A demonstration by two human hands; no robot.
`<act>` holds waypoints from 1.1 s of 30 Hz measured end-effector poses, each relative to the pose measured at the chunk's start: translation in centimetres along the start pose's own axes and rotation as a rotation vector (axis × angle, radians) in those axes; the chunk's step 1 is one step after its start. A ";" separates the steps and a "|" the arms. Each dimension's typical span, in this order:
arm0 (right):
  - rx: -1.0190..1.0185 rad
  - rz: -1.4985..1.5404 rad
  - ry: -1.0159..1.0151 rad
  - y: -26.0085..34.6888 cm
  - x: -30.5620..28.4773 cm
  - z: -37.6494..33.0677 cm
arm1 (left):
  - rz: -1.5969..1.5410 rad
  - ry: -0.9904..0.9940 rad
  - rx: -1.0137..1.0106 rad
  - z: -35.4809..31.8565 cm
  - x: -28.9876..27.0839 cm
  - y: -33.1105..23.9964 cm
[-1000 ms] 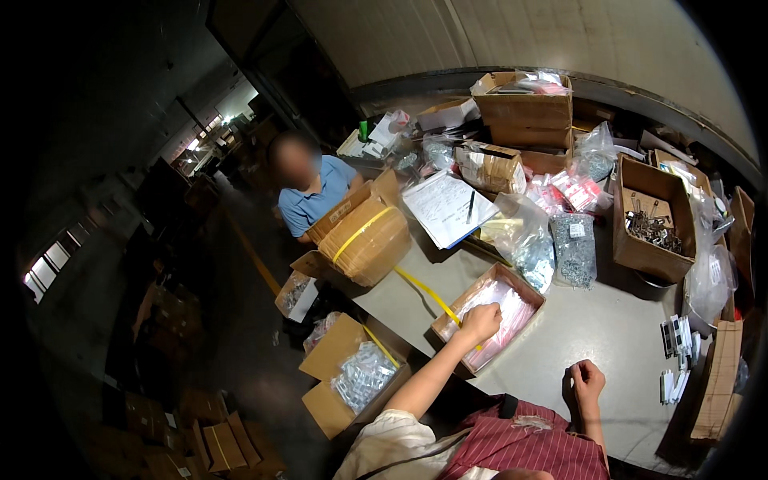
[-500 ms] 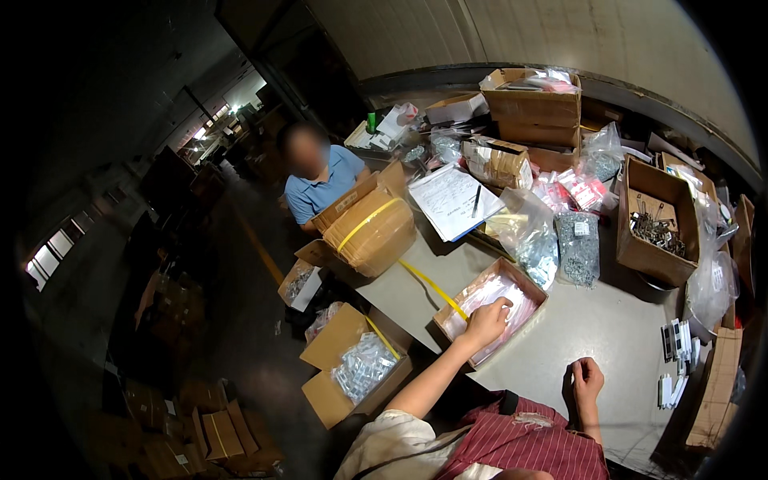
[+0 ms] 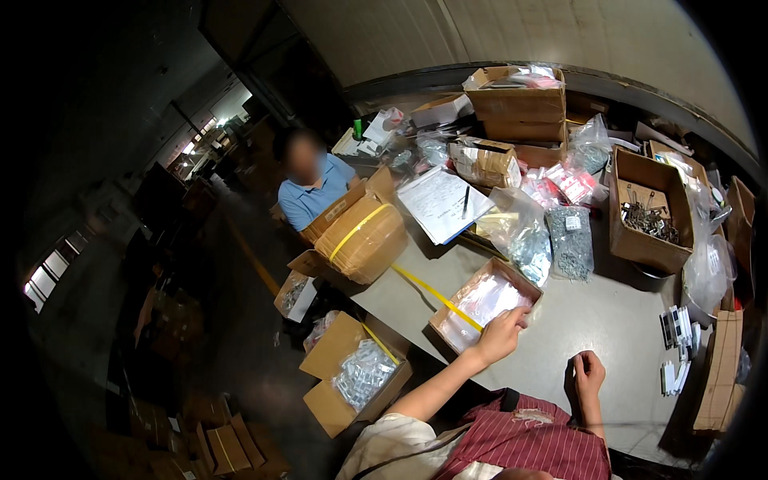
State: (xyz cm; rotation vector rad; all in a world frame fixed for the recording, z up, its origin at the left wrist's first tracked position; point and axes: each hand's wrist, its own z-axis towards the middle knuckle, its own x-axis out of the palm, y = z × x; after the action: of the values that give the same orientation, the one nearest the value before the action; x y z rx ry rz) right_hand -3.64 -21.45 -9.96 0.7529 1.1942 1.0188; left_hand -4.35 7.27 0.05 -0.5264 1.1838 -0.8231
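In shallow box [image 3: 448, 320] (brown): clear packets [image 3: 480, 300]

Left hand [image 3: 500, 336] rests on the near edge of a shallow open box [image 3: 484, 304], which lies on the table [image 3: 592, 320]. Right hand [image 3: 588, 374] sits on the table, to the right of the left hand and nearer the body. Beyond the shallow box: two bags of small parts [image 3: 552, 240]; behind those, a clipboard with a pen [image 3: 444, 204]. Far right of both hands, an open carton [image 3: 648, 212]. Left of the left hand, off the table, a floor carton [image 3: 356, 380]. A strap [image 3: 436, 296] runs from the shallow box toward a strapped carton [image 3: 360, 236].
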 end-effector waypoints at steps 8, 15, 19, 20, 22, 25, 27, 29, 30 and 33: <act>-0.111 0.335 0.457 5.5 -1.8 0.9 | -0.112 0.068 0.180 -1.2 2.7 -4.5; -0.303 0.059 0.451 11.1 -2.3 1.5 | -0.344 0.163 0.166 -2.0 4.8 -6.4; -0.218 0.068 0.410 9.0 -2.2 1.1 | -0.358 0.142 0.071 -1.5 3.5 -7.2; -0.190 0.086 0.420 8.3 -2.1 1.0 | -0.309 0.109 0.019 -1.8 3.6 -6.7; 0.115 0.344 0.462 8.6 -2.1 0.3 | -0.435 0.136 -0.136 -1.9 3.1 -6.7; 0.238 0.491 0.464 8.4 -1.8 -0.2 | -0.470 0.163 -0.221 -2.2 2.8 -5.7; 0.230 0.502 0.452 8.1 -1.8 -0.3 | -0.394 0.169 -0.191 -2.1 2.5 -5.5; 0.245 0.510 0.448 8.1 -1.9 -0.2 | -0.373 0.185 -0.177 -1.9 2.0 -6.2; 0.256 0.522 0.449 8.2 -1.9 -0.2 | -0.362 0.192 -0.170 -1.9 1.9 -6.5; 0.275 0.553 0.457 8.2 -1.8 -0.2 | -0.385 0.169 -0.112 -2.0 2.3 -6.0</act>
State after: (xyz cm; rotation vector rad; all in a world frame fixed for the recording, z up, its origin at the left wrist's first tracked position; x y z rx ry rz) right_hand -5.83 -19.97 -1.96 1.1456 1.5828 1.5596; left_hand -7.63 1.89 2.53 -0.8048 1.3085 -1.1509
